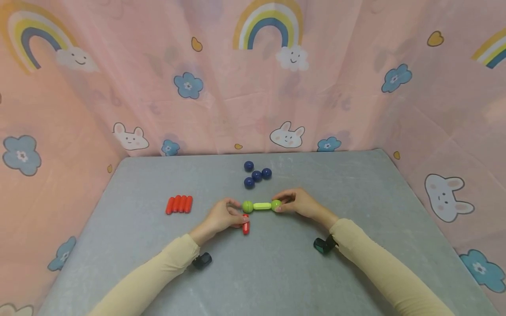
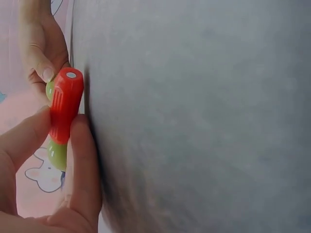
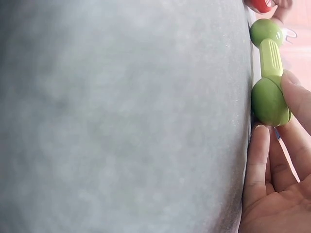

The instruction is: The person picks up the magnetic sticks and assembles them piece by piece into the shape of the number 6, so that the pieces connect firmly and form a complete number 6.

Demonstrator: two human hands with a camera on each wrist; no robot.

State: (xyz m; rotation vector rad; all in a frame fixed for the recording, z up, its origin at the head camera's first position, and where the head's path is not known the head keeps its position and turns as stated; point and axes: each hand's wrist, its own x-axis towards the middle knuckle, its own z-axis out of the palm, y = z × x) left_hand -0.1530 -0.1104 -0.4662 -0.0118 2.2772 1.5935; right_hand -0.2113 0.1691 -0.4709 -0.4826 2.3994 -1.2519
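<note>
My left hand (image 1: 221, 218) pinches a red ribbed rod (image 1: 246, 228) between thumb and fingers. In the left wrist view a pale round spot shows on the rod's near end. The rod's far end is right at a green ball (image 1: 247, 206). A light green ribbed rod (image 1: 262, 206) runs from this ball to a second green ball (image 1: 276, 205), forming a dumbbell shape low over the table. With thumb and fingers, my right hand (image 1: 304, 204) holds that second ball. In the right wrist view the thumb lies against the ball (image 3: 269, 103) near its join with the rod.
Several red rods (image 1: 182, 204) lie side by side on the grey table (image 1: 276, 272) at the left. Beyond the hands sits a loose group of several dark blue balls (image 1: 257, 176). A pink patterned curtain (image 1: 221, 114) stands behind the table and along both sides.
</note>
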